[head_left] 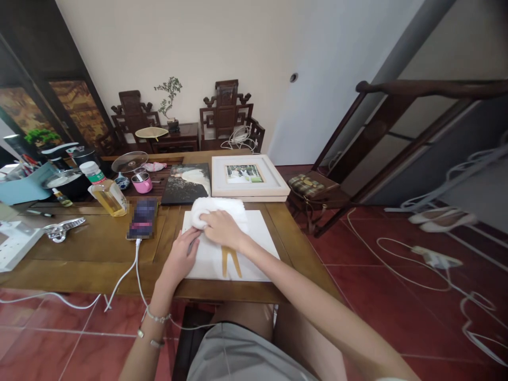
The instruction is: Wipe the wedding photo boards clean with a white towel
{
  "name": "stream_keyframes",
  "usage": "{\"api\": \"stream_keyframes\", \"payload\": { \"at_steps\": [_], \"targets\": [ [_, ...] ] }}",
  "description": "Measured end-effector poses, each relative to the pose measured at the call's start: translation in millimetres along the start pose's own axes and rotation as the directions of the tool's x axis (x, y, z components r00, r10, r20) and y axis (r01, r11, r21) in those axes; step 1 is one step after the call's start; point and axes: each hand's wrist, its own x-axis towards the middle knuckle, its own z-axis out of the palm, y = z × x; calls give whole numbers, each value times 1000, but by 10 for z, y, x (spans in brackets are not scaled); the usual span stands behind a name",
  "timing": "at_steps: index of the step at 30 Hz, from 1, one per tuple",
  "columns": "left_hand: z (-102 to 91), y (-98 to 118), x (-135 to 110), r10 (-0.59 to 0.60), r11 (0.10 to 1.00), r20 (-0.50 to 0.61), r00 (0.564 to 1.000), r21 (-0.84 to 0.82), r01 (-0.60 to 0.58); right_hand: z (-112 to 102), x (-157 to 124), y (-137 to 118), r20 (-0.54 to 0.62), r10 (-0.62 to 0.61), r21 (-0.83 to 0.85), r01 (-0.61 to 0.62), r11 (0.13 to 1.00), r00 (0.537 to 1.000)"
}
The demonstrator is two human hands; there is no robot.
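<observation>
My right hand (222,228) presses on a folded white fluffy cloth (232,207), its fingers curled into the cloth's left part. The cloth lies over the far edge of a flat white board (257,243) at the table's front. On that board is a tan shape with two legs (230,262), its upper part hidden by my right hand and forearm. My left hand (184,253) rests along the board's left edge, fingers stretched forward, with the fingertips close to the cloth.
Behind the board lie a framed photo (278,182) and a dark textured picture (170,185). Leftward are a phone (142,219) on a white cable, an oil bottle (109,196), a pink cup (142,183), a metal clip (61,230) and a power strip (18,246). A wooden chair (381,114) stands right.
</observation>
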Motion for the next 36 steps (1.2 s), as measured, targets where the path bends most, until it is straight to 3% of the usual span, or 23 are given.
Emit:
{"api": "stream_keyframes", "payload": {
  "at_steps": [5,10,17,20,25,30,33,36],
  "targets": [
    [-49,54,5,2,1000,12,1000,4,-2,14,264,-172,18,-11,29,10,1000,1000],
    [-8,-12,-10,-5,1000,15,1000,-10,5,-16,141,-40,20,75,27,-75,997,997],
    [55,-85,-32,-29,999,1,1000,-23,29,-84,-388,576,2,195,8,-195,981,981],
    [51,-72,-35,-37,999,1,999,-24,37,-72,-683,712,-8,200,4,-200,980,980],
    [43,-45,-33,-36,999,7,999,-11,36,-57,-1277,575,-9,50,120,-48,992,999],
    [53,-49,-33,-36,999,3,999,-11,37,-123,-1842,243,94,-37,154,23,988,995],
    [60,-63,-35,-37,999,7,999,-7,37,-164,-1960,191,142,-64,157,41,987,988],
    [60,-69,-36,-33,999,6,999,-4,33,-172,-1820,300,123,-35,144,18,989,992]
  ]
}}
